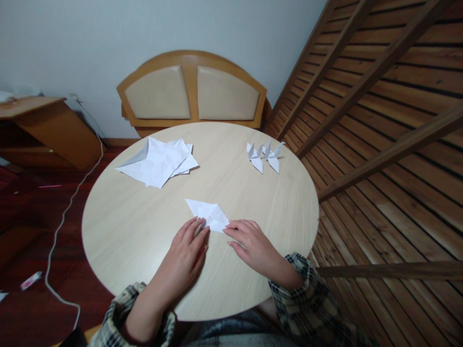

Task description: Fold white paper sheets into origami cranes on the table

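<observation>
A partly folded sheet of white paper (213,214) lies flat on the round table, with a long point toward the far left and creases near its middle. My left hand (188,250) holds it down at its near left edge, fingers bent and fingertips close together. At the near right corner, the fingertips of my right hand (253,243) rest on the paper, the thumb a little apart and lower on the table. What lies under the fingertips is hidden.
Creased white sheets (159,161) lie loosely stacked on the table's far left. Two folded paper cranes (256,156) stand at the far right of the pale round table (126,231). Beyond it is a wooden headboard (193,60); slatted wood (379,144) rises on the right. A white cable (65,217) crosses the floor.
</observation>
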The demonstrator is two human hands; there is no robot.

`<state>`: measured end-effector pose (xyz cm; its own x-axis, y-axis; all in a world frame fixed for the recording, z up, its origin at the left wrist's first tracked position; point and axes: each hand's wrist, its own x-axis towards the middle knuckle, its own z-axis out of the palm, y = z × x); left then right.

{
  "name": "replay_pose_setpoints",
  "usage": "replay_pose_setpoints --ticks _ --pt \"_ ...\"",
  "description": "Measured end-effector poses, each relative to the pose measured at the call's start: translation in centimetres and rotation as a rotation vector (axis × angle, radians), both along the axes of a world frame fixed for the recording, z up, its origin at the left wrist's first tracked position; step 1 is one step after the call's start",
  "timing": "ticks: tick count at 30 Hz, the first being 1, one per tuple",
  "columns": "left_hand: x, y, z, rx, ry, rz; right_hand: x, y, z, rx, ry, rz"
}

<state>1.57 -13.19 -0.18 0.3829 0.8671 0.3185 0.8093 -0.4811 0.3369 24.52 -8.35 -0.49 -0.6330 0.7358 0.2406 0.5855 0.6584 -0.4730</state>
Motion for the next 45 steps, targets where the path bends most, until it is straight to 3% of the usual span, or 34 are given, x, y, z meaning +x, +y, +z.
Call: replay_pose_setpoints --ticks 8,20,33,45 --pt "0.8 -0.4 0.2 -0.067 0.032 -0.088 -0.2 -0.4 0.7 0.011 -0.067 -0.020" --pt "0.8 -0.4 -0.9 0.014 0.182 -0.026 -0.1 -0.4 0.5 0.042 -0.111 0.032" --pt "1.6 -0.4 -0.8 0.039 0.237 0.028 -0.7 -0.9 0.4 0.135 -0.208 0.040" --pt "2.0 -0.2 -1.3 0.053 0.203 0.092 -0.5 -0.6 0.6 0.044 -0.097 0.026"
